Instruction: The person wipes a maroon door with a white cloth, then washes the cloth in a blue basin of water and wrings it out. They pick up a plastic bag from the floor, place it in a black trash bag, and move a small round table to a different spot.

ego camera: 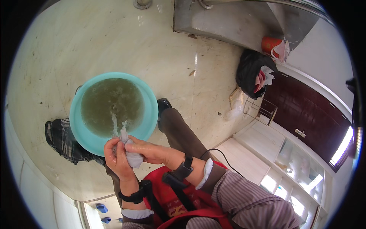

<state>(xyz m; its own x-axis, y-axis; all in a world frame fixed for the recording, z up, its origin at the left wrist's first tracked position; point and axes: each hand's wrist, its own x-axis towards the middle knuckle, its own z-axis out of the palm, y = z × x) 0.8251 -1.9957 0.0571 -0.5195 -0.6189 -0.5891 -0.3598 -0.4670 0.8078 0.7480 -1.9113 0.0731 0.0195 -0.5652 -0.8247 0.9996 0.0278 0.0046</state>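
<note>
Both hands grip a wet, pale grey cloth that is bunched up between them. My left hand closes around it from the left, and my right hand holds it from the right with the thumb pressed on top. A twisted end of the cloth pokes up between the fingers. Water streams from it into a turquoise plastic basin just beyond the hands. Murky brown-green water with some froth fills much of the basin. The part of the cloth inside my palms is hidden.
A plaid black bag or cloth lies against the basin's left side. My shoe touches its right side. Farther right are a stuffed black plastic bag, a red container, a wire rack and a dark red door.
</note>
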